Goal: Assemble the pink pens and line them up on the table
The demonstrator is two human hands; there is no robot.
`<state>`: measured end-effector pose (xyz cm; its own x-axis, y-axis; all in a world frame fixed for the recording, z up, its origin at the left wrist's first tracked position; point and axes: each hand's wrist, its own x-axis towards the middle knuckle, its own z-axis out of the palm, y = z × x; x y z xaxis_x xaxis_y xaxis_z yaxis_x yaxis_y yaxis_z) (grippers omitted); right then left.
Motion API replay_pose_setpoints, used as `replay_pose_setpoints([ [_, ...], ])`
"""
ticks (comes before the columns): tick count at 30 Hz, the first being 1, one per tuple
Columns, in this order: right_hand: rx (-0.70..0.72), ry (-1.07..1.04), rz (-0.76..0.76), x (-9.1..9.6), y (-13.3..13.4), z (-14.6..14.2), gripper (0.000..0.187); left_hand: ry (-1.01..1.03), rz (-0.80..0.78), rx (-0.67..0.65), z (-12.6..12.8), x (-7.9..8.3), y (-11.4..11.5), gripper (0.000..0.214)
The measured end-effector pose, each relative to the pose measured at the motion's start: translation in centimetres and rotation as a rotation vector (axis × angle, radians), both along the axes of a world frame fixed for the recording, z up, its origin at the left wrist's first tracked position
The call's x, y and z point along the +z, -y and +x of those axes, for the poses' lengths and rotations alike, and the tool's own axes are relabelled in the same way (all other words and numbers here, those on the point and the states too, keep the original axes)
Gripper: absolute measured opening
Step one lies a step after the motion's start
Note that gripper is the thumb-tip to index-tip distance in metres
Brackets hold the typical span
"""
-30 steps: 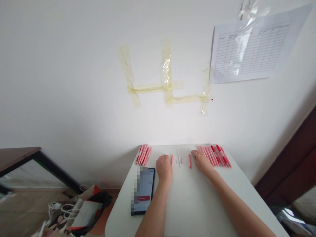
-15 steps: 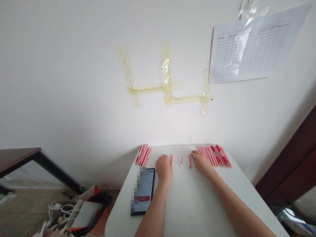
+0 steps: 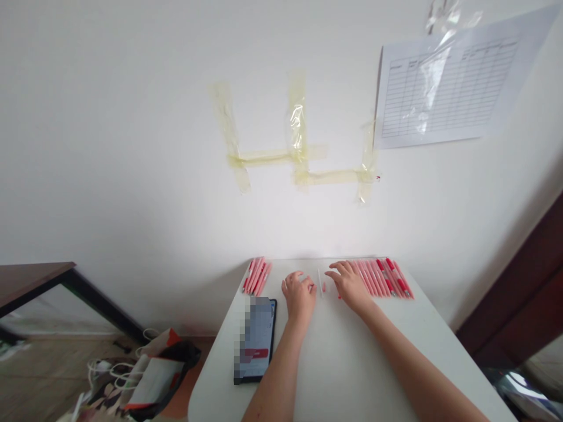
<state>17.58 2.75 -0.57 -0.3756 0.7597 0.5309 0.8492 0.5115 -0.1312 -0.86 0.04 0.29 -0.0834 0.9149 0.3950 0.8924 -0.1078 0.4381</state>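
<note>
My left hand lies on the white table with its fingers apart, covering the spot where a pink pen barrel lay. A thin white refill and a small pink piece lie between my hands. To their right, my right hand is stretched flat with spread fingers over a red pen part, of which only a tip shows. A bundle of pink pens is at the far left. A row of pink and red pens lies just right of my right hand.
A phone with a lit screen lies at the table's left edge. The table's far edge meets a white wall bearing tape strips and a printed sheet. Bags and cables lie on the floor to the left, beside a dark desk.
Both hands moved toward the middle and opened their fingers. The left now covers the pink barrel, the right covers the red part, having left the pen row.
</note>
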Motion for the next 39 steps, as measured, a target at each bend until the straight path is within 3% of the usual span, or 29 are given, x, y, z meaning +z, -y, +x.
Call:
replay_pose_setpoints([
  [11, 0.022, 0.095, -0.12, 0.3, -0.6, -1.8, 0.044, -0.036, -0.054, 0.028, 0.5, -0.3, 0.1, 0.012],
  [23, 0.059, 0.117, -0.111, 0.4, -1.0, -2.2, 0.029, -0.041, -0.042, 0.042, 0.7, -0.1, 0.1, 0.02],
  [39, 0.096, 0.145, -0.067, 0.6, -0.9, -1.9, 0.02, -0.021, 0.0, 0.042, 0.5, -0.7, -0.2, 0.014],
])
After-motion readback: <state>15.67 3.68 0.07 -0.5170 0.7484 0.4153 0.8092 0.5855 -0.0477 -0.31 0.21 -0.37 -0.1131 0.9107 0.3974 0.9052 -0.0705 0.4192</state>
